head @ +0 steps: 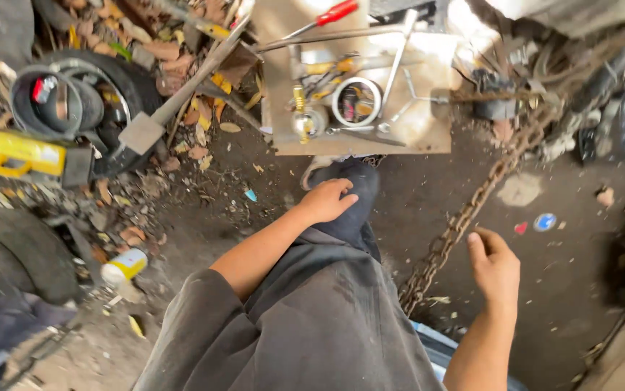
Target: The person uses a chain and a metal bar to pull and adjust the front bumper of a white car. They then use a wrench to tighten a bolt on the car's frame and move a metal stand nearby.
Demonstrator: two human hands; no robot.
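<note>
Two empty: left hand (325, 200) curled on knee (348, 195), right hand (496, 268) loose near chain (464, 217); tray (428, 137) holds tools.

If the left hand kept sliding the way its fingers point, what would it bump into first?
Probably the dark trouser knee that the left hand rests on; past it stands the pale wooden board covered with metal tools. Depth is hard to judge from above.
</note>
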